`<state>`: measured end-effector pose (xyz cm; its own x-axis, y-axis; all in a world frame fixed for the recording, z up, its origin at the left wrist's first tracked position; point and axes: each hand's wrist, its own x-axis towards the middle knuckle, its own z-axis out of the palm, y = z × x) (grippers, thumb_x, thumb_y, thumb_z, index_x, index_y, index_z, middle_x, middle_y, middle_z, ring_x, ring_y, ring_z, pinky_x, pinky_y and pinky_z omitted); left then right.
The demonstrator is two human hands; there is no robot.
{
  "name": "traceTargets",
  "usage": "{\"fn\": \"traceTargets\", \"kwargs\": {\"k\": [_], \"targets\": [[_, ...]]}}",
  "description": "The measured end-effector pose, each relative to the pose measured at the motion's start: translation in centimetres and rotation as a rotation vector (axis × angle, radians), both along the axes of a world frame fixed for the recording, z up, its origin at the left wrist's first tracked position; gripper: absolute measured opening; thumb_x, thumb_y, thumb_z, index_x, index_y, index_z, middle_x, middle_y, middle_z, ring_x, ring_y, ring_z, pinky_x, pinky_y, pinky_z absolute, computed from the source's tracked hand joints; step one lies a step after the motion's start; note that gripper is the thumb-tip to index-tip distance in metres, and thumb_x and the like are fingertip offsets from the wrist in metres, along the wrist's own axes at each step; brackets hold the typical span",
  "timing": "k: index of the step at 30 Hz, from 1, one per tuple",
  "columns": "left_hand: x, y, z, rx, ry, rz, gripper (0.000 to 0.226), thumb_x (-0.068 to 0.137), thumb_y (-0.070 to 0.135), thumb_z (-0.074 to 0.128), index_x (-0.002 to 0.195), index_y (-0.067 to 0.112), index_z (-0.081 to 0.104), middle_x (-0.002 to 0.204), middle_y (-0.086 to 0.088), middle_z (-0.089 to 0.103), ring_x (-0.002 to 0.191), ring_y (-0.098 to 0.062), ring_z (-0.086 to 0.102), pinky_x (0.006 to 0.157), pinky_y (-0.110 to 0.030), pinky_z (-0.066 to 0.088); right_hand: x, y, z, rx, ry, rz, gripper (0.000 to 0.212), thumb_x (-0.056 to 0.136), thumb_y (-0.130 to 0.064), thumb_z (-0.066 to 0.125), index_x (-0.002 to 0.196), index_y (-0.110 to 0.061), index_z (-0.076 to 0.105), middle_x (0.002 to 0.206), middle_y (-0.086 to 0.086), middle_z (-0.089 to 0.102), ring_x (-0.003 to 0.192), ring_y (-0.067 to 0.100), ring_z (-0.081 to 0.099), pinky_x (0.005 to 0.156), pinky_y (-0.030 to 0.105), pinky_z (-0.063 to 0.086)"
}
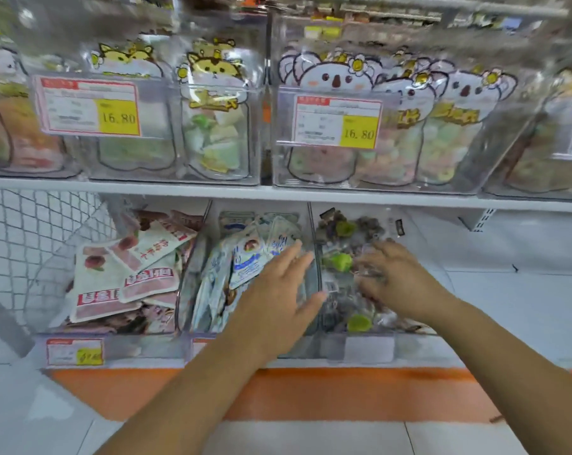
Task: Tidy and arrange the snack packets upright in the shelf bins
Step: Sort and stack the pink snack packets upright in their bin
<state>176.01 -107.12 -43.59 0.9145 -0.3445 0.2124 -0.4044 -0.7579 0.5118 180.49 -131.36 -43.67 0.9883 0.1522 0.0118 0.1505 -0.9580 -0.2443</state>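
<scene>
**Reaching into the lower bins, both hands spread**

Reaching fwd, both bare arms come up from the bottom of the frame to the lower shelf at centre. Left hand (279, 284) sits at centre, fingers spread and flat, palm down, over the clear divider between the mid bin (192, 290) and the right bin (314, 221); fingertips lie on or just above the blue-white packets (245, 261). Nothing is pinched in it. Right hand (398, 277) is at centre right, fingers loosely splayed over the clear bags (343, 264) of dark and green sweets; it's blurred, so can't tell whether it has hold of a bag or only rests on them.

Packets, lower shelf, left to right:
- Pink packets (113, 274), lower left: lying flat and skewed, piled on each other, none upright.
- Blue-white packets, centre: leaning at angles, some slumped to the left.
- Clear bags, centre right: heaped loosely, not upright.

Wire mesh (25, 238) stands at far left beside the pink pile. A price tag (76, 352) w/ a yellow patch sits on the bin front, lower left.

Upper shelf, top half of frame: clear boxes hold upright pouches, tiger pouches (215, 103) at upper centre-left and koala pouches (330, 80) at upper centre-right. Two labels (89, 105) read 16.80 on yellow. Orange strip (310, 392) runs across the floor below the shelf.
</scene>
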Motion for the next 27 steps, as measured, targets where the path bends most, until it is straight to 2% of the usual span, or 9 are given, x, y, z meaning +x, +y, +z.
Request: {"fn": "traceTargets", "kwargs": {"k": [5, 10, 12, 14, 16, 18, 20, 22, 27], "targets": [[3.2, -2.5, -1.6, 0.089, 0.033, -0.019, 0.075, 0.097, 0.059, 0.036, 0.157, 0.033, 0.0, 0.162, 0.02, -0.011, 0.148, -0.002, -0.003, 0.118, -0.027, 0.004, 4.6, 1.1, -1.5, -0.216, 0.232, -0.013, 0.083, 0.074, -0.085, 0.038, 0.147, -0.05, 0.019, 0.159, 0.013, 0.014, 0.145, 0.038, 0.013, 0.116, 0.047, 0.022], [4.2, -2.6, -2.3, 0.107, 0.012, -0.022, 0.07, 0.099, 0.054, 0.032, 0.157, 0.033, -0.001, 0.16, 0.023, -0.014, 0.148, 0.0, -0.001, 0.118, -0.028, 0.011, 2.6, 0.9, -1.0, -0.334, 0.158, 0.255, 0.064, 0.084, -0.074, 0.04, 0.14, -0.045, 0.04, 0.154, -0.007, 0.031, 0.141, 0.024, 0.025, 0.112, 0.045, 0.029], [4.2, -2.5, -2.6, 0.103, 0.011, -0.02, 0.069, 0.099, 0.055, 0.03, 0.156, 0.035, -0.003, 0.159, 0.025, -0.016, 0.148, 0.001, -0.001, 0.117, -0.027, 0.012, 1.8, 0.6, 0.4, -0.172, 0.184, 0.258, 0.059, 0.086, -0.07, 0.044, 0.138, -0.043, 0.045, 0.146, -0.013, 0.042, 0.136, 0.014, 0.035, 0.11, 0.039, 0.033], [4.3, -2.4, -2.9, 0.1, 0.015, -0.027, 0.069, 0.098, 0.059, 0.026, 0.155, 0.037, -0.006, 0.158, 0.027, -0.018, 0.147, 0.002, -0.001, 0.118, -0.029, 0.012, 2.9, 0.5, 1.9, 0.012, 0.105, 0.149, 0.046, 0.088, -0.067, 0.044, 0.124, -0.043, 0.059, 0.122, -0.016, 0.061, 0.11, 0.008, 0.057, 0.09, 0.028, 0.047], [4.3, -2.2, -3.0, 0.101, 0.009, -0.03, 0.07, 0.096, 0.062, 0.025, 0.155, 0.039, -0.005, 0.158, 0.028, -0.017, 0.147, 0.002, -0.001, 0.119, -0.031, 0.013, 6.0, 0.5, 1.7, -0.057, -0.156, 0.064, 0.042, 0.09, -0.065, 0.043, 0.106, -0.035, 0.068, 0.094, -0.009, 0.068, 0.085, 0.012, 0.065, 0.069, 0.024, 0.047], [4.4, -2.1, -3.0, 0.104, 0.012, -0.031, 0.07, 0.096, 0.062, 0.027, 0.155, 0.039, -0.004, 0.157, 0.029, -0.017, 0.147, 0.003, -0.001, 0.119, -0.029, 0.013, 8.8, 0.7, 0.7, -0.162, -0.16, -0.053, 0.055, 0.085, -0.071, 0.044, 0.123, -0.034, 0.057, 0.116, 0.005, 0.062, 0.108, 0.027, 0.058, 0.085, 0.033, 0.047], [4.3, -2.1, -2.9, 0.11, 0.015, -0.031, 0.071, 0.096, 0.061, 0.03, 0.155, 0.039, -0.003, 0.157, 0.03, -0.017, 0.147, 0.003, -0.001, 0.117, -0.028, 0.013, 10.3, 1.2, -1.3, -0.206, 0.023, -0.119, 0.083, 0.076, -0.08, 0.046, 0.146, -0.039, 0.025, 0.151, 0.011, 0.029, 0.135, 0.038, 0.032, 0.107, 0.046, 0.034], [4.4, -2.1, -2.9, 0.109, 0.017, -0.033, 0.071, 0.096, 0.06, 0.031, 0.155, 0.039, -0.001, 0.157, 0.03, -0.016, 0.147, 0.002, 0.0, 0.117, -0.029, 0.015, 10.7, 1.4, -2.6, -0.214, 0.126, -0.067, 0.094, 0.072, -0.085, 0.041, 0.15, -0.044, 0.006, 0.16, 0.007, 0.007, 0.144, 0.039, 0.016, 0.113, 0.051, 0.025], [4.4, -2.1, -3.0, 0.128, 0.028, -0.035, 0.072, 0.093, 0.063, 0.026, 0.154, 0.041, -0.004, 0.156, 0.032, -0.019, 0.147, 0.003, -0.001, 0.118, -0.03, 0.016, 7.7, -0.1, -0.7, -0.111, 0.31, 0.121, 0.06, 0.094, -0.066, 0.028, 0.148, -0.039, 0.027, 0.158, -0.002, 0.025, 0.145, 0.023, 0.023, 0.115, 0.04, 0.024]]}}
